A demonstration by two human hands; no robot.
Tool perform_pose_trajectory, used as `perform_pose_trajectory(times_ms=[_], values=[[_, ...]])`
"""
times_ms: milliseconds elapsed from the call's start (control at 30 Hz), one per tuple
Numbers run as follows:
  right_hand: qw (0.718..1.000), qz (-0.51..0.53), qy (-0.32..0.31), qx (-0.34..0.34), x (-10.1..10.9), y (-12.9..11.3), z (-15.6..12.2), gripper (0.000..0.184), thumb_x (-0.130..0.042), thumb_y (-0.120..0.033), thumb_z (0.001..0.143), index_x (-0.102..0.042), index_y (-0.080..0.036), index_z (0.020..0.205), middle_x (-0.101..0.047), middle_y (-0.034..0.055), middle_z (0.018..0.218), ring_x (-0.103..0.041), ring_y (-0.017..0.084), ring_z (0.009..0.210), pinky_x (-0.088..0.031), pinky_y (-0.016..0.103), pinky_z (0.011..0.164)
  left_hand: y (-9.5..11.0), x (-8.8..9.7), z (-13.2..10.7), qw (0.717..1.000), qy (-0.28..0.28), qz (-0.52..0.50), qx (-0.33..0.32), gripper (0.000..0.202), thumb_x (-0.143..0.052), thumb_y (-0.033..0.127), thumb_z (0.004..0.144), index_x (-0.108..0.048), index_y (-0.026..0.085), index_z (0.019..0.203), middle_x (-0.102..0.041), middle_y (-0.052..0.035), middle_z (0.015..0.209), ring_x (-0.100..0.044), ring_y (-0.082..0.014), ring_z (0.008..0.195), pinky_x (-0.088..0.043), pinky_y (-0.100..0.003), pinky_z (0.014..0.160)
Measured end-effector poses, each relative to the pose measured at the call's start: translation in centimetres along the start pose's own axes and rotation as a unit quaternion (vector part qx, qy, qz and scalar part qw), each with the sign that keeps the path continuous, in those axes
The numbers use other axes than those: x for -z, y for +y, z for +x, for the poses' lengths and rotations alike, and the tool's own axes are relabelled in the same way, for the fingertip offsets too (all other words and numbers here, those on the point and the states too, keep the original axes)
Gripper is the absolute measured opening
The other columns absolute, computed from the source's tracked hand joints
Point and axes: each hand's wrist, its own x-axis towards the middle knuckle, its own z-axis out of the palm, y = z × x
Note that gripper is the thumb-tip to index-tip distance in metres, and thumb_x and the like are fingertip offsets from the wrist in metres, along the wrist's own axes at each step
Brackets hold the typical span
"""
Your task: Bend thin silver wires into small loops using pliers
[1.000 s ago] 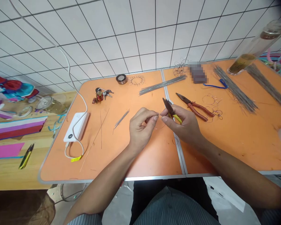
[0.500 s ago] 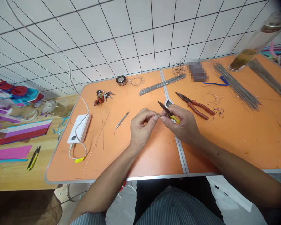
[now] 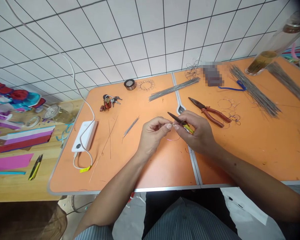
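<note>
Left hand: the left hand point(image 3: 152, 135) hovers over the orange folding table point(image 3: 140, 173), thumb and forefinger pinched together on a fine wire.

Right hand: the right hand point(image 3: 196, 131) wraps its fingers closed around one pair of yellow-handled pliers point(image 3: 182, 121); the dark jaws point toward the left fingertips and look closed.

Wire: the fine wire point(image 3: 171, 139) sits between both hands and curves down just above the tabletop; it is too thin to follow fully.

Other pliers: one pair of red-handled pliers point(image 3: 208, 114) lies just right of the right hand, with its jaws pointing away from the person.

Wire bundles: four straight bundles of metal rods lie on the table. One is a small bundle point(image 3: 131, 126) left of the hands, one a long bundle point(image 3: 173, 89) beyond them, and two long bundles point(image 3: 255, 91) point(image 3: 287, 83) lie at the right.

Wire shapes: four small wire shapes point(image 3: 146, 85) point(image 3: 192, 71) point(image 3: 227, 105) point(image 3: 234, 117) lie along the far and right parts of the table.

Other items: there is one white power bank point(image 3: 83, 136) with its cable, one bunch of keys point(image 3: 110, 102), one roll of tape point(image 3: 129, 84), one blue cord point(image 3: 232, 87) and one glass tube point(image 3: 261, 61) holding amber liquid.
</note>
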Motion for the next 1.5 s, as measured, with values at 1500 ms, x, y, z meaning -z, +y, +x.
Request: perform_pose_trajectory(times_ms=[1500], values=[[0.985, 0.056, 0.006, -0.163, 0.3, 0.8, 0.6, 0.009, -0.069, -0.029, 0.093, -0.068, -0.022, 0.087, -0.062, -0.001, 0.078, -0.054, 0.018, 0.072, -0.038, 0.035, 0.067, 0.2, -0.1, 0.5, 0.995, 0.021, -0.059, 0.072, 0.031, -0.094, 0.043, 0.078, -0.079, 0.018, 0.09, -0.075, -0.0005, 0.076, -0.063, -0.0088, 0.056, -0.053, -0.022, 0.057]])
